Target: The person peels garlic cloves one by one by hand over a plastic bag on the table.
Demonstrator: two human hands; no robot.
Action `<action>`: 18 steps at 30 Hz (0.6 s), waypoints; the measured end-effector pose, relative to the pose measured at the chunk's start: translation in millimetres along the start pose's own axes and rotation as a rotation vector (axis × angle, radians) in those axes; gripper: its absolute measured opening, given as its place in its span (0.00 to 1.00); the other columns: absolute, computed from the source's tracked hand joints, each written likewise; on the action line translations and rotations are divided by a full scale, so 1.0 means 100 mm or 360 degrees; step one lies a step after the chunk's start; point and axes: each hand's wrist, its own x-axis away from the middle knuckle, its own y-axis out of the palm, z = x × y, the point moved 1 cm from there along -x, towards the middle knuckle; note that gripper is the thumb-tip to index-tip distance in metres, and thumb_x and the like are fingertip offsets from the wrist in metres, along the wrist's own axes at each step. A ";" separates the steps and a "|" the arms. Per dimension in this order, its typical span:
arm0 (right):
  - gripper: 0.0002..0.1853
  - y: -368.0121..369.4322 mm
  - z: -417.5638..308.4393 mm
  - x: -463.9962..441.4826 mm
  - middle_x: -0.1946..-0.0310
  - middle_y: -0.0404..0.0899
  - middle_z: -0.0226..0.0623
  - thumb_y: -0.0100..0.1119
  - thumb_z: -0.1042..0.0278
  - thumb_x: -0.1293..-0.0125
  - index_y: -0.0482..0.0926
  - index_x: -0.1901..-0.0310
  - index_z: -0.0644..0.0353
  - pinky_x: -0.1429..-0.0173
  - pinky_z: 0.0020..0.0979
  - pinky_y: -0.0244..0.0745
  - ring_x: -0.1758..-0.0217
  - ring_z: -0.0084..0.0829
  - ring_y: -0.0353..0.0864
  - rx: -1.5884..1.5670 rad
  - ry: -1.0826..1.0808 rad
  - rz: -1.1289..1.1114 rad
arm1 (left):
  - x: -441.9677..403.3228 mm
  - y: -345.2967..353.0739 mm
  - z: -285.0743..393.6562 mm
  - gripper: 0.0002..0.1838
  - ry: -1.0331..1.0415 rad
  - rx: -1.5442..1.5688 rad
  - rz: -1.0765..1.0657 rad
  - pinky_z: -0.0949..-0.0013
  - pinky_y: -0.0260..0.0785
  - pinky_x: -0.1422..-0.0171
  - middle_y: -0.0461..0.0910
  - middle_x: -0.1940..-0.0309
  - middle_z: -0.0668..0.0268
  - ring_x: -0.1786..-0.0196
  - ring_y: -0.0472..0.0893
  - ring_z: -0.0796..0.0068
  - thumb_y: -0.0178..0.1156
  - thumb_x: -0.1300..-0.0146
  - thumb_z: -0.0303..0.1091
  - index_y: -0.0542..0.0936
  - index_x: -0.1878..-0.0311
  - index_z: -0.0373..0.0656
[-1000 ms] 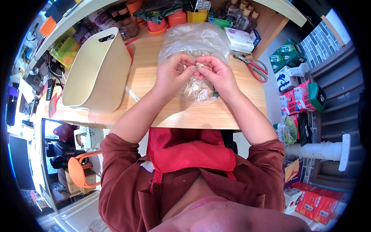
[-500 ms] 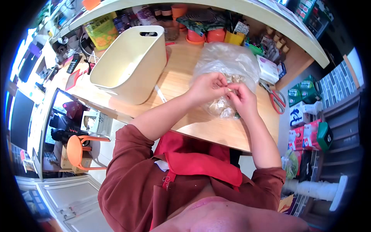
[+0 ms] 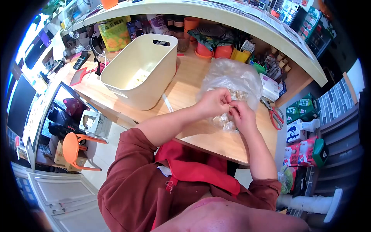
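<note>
Over the near part of a clear plastic bag (image 3: 228, 75), my left hand (image 3: 211, 103) and my right hand (image 3: 243, 116) meet with fingertips pinched together. Between them is a small pale piece (image 3: 230, 107), mostly covered by the fingers, too small to name. Several pale, crumbly-looking pieces (image 3: 239, 94) lie in the bag behind my hands. Left of the bag stands a tall cream plastic bin (image 3: 160, 77) with handle holes. Some small pale pieces (image 3: 139, 78) rest on its bottom.
Red-handled scissors (image 3: 275, 116) lie at the table's right side, beside a white box (image 3: 269, 87). A white strip (image 3: 167, 103) lies by the bin. Orange pots (image 3: 223, 51) and bottles crowd under the raised shelf (image 3: 216, 8). An orange stool (image 3: 70, 149) stands at lower left.
The camera view has tilted, so the table sits lower in the picture and the bin's bottom shows more. My hands stay pinched together over the bag, with the fingers slightly shifted.
</note>
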 end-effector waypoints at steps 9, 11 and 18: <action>0.10 0.01 -0.02 0.01 0.69 0.77 0.41 0.59 0.77 0.45 0.74 0.61 0.58 0.65 0.30 0.75 0.68 0.36 0.80 0.0009 0.0035 -0.0027 | 0.02 0.01 -0.01 0.08 0.0140 -0.0205 0.0078 0.79 0.69 0.67 0.74 0.73 0.68 0.70 0.74 0.83 0.52 0.49 0.17 0.71 0.65 0.37; 0.09 0.00 -0.05 0.01 0.69 0.78 0.40 0.58 0.78 0.44 0.74 0.60 0.59 0.66 0.28 0.76 0.68 0.32 0.81 -0.0113 0.0180 -0.0043 | 0.03 0.01 0.03 0.08 0.0127 -0.0165 0.0063 0.78 0.69 0.67 0.74 0.73 0.67 0.70 0.75 0.83 0.51 0.49 0.17 0.71 0.65 0.37; 0.09 -0.01 -0.08 -0.01 0.70 0.79 0.38 0.56 0.79 0.42 0.73 0.60 0.61 0.66 0.24 0.76 0.69 0.26 0.81 -0.0087 0.0078 0.0002 | 0.02 -0.03 0.06 0.08 -0.0016 -0.0068 -0.0005 0.78 0.69 0.67 0.75 0.73 0.66 0.69 0.76 0.82 0.51 0.49 0.18 0.71 0.64 0.36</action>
